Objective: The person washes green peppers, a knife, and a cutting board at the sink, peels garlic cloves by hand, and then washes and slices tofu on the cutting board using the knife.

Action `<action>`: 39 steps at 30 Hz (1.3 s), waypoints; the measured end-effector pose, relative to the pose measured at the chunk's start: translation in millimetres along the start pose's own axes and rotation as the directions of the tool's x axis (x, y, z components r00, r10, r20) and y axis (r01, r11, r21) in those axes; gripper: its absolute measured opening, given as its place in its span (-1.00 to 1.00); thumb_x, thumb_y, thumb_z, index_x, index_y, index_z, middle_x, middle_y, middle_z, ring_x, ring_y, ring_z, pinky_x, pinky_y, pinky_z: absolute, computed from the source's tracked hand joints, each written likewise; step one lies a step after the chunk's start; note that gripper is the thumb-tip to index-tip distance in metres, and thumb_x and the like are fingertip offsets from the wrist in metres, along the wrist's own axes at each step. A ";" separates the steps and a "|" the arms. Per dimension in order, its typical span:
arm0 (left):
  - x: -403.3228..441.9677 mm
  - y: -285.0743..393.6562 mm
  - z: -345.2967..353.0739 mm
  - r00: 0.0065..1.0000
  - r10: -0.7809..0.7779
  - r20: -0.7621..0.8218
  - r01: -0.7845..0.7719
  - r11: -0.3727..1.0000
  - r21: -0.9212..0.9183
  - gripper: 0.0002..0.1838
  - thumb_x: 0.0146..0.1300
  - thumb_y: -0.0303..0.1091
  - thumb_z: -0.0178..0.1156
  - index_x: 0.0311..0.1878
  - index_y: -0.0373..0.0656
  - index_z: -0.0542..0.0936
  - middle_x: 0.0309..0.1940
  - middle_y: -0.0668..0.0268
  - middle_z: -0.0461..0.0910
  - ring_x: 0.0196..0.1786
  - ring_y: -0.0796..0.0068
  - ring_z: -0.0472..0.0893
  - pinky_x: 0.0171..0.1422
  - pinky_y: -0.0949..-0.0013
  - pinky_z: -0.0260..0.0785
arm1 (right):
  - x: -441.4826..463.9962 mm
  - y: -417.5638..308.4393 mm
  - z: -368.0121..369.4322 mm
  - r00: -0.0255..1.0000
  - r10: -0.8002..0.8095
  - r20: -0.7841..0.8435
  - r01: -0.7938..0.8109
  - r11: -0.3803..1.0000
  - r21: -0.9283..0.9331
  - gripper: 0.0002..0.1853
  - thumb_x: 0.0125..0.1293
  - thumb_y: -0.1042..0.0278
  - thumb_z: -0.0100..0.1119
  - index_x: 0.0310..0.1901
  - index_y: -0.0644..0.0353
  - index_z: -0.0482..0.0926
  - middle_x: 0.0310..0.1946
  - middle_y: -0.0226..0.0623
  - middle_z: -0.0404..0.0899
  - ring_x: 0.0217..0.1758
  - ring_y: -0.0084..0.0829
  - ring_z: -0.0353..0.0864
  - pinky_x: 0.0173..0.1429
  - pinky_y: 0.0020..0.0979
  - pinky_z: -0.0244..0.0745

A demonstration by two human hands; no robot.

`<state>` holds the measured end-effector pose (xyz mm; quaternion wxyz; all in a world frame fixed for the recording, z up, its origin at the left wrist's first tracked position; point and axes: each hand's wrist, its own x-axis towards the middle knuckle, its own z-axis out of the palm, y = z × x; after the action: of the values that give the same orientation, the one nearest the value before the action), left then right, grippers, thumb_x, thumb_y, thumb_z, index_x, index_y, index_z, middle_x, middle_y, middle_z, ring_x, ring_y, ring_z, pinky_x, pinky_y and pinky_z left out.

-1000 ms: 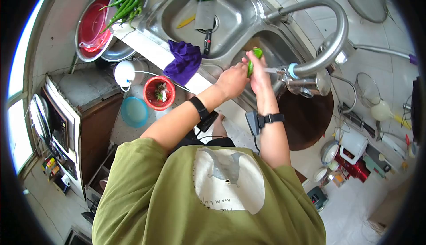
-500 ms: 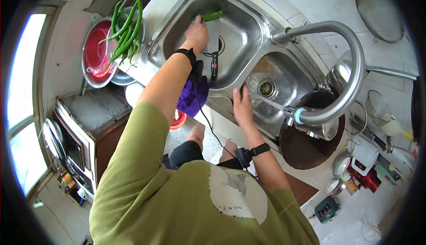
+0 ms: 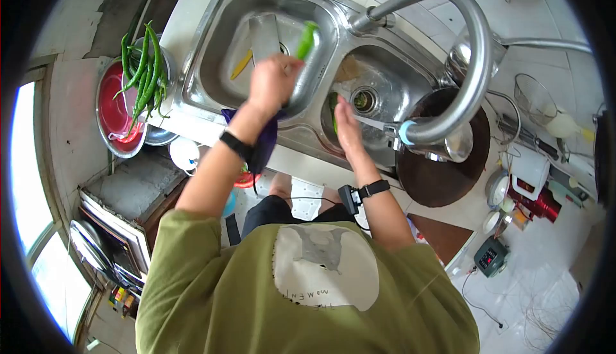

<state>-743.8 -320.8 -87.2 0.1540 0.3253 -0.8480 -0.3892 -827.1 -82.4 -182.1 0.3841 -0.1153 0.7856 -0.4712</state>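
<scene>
I am holding a bright green, elongated pepper (image 3: 307, 38) at the fingertips of my left hand (image 3: 271, 84), thumb and fingers closing on its lower end while the rest is standing up over the shiny steel left basin (image 3: 218, 65). The pepper is blurring, so I cannot tell exactly how firmly I am pinching it. Gripping only one end is leaving the length free to swing, so a light but sure pinch nearer the middle would be steadying it.

My knuckles are overlapping the broad, rectangular metal cleaver blade (image 3: 264, 36) from this angle; how high above it they are hovering, I cannot tell. Minding that edge is mattering most here. A slim yellow pepper (image 3: 241, 65) is lying beside the blade, apart from my fingers.

My right hand (image 3: 348, 128) is reaching into the smaller steel right basin (image 3: 410, 81) with fingers extended, and a dark green, elongated vegetable (image 3: 333, 105) is showing along their left side. Whether I am gripping it or merely touching it, I cannot tell. A thin, pale water stream (image 3: 375, 122) is running from the curved steel tap (image 3: 478, 46) toward that hand. Good handling is meaning turning the surface evenly through the stream, with wet skin in mind, and staying over the basin so drips are falling inside.
</scene>
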 end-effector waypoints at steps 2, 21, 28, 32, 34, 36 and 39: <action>-42.7 36.0 23.4 0.993 0.086 0.081 -0.072 0.985 -0.159 -0.89 0.22 -0.40 0.39 -0.20 -0.09 0.82 -0.23 0.08 0.76 -0.16 0.02 0.75 -0.05 0.09 0.59 | -7.4 -31.7 -19.6 0.995 0.092 -0.048 -0.076 0.960 0.270 -0.27 0.67 -0.25 -0.14 0.57 0.20 0.31 0.53 -0.06 0.38 0.62 -0.20 0.30 0.63 -0.19 0.18; -100.7 106.9 93.9 0.791 -0.482 0.376 0.589 0.435 -0.681 -0.72 0.45 -0.25 0.13 -0.29 -0.27 0.64 -0.41 0.23 0.70 -0.40 0.41 0.72 -0.25 0.38 0.60 | -8.7 -70.9 -40.6 0.996 -0.081 0.035 0.063 0.932 0.356 -0.52 0.63 -0.14 0.05 0.09 0.18 0.63 -0.16 -0.32 0.70 -0.23 -0.54 0.62 -0.17 -0.40 0.54; -98.7 95.1 100.9 0.692 -0.410 0.594 0.698 0.173 -0.695 -0.59 0.58 0.03 0.13 0.17 -0.14 0.49 -0.25 0.21 0.64 -0.32 0.37 0.70 -0.19 0.35 0.62 | -30.2 -57.9 -74.4 0.967 0.012 0.255 -0.110 0.921 0.374 -0.49 0.63 0.14 0.09 0.46 0.22 0.48 0.36 -0.27 0.55 0.40 -0.40 0.48 0.50 -0.34 0.31; -87.3 74.7 119.9 0.706 -0.403 0.582 0.671 0.115 -0.733 -0.62 0.62 0.01 0.12 0.11 -0.14 0.51 -0.22 0.22 0.63 -0.26 0.35 0.70 -0.15 0.35 0.64 | -62.0 -74.4 -91.3 0.978 -0.006 0.211 -0.061 0.949 0.310 -0.55 0.62 0.22 0.09 0.41 0.25 0.47 0.19 -0.39 0.55 0.17 -0.51 0.51 0.27 -0.37 0.42; -79.9 68.5 120.8 0.726 -0.397 0.562 0.628 0.050 -0.776 -0.69 0.62 -0.07 0.12 0.07 -0.14 0.50 -0.21 0.22 0.63 -0.20 0.35 0.70 -0.10 0.30 0.66 | -58.7 -64.4 -89.5 0.989 0.038 0.141 -0.065 0.979 0.192 -0.60 0.51 0.29 0.25 0.28 0.28 0.57 -0.04 -0.37 0.69 -0.11 -0.46 0.64 -0.02 -0.29 0.54; -83.3 70.4 119.3 0.723 -0.406 0.560 0.634 0.068 -0.770 -0.71 0.61 -0.07 0.14 0.06 -0.11 0.52 -0.24 0.28 0.59 -0.19 0.37 0.69 -0.07 0.30 0.66 | -51.6 -59.0 -87.4 0.996 -0.083 0.042 0.087 0.990 -0.112 -0.64 0.47 0.29 0.28 0.21 0.26 0.63 -0.06 -0.26 0.72 -0.09 -0.35 0.69 -0.01 -0.24 0.55; -82.4 68.5 113.9 0.716 -0.419 0.558 0.656 0.130 -0.744 -0.69 0.61 -0.03 0.14 0.07 -0.09 0.54 -0.21 0.30 0.61 -0.16 0.36 0.68 0.00 0.26 0.63 | -54.3 -79.5 -79.3 0.947 -0.279 -0.158 0.208 0.910 -0.359 -0.71 0.39 0.14 0.35 -0.04 0.18 0.72 -0.22 -0.02 0.77 -0.11 0.03 0.75 0.07 0.01 0.56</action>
<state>-770.9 -168.5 -109.8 0.0624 0.4215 -0.3151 -0.8480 -861.1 -43.3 -68.7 0.2133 -0.2276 0.8695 -0.3830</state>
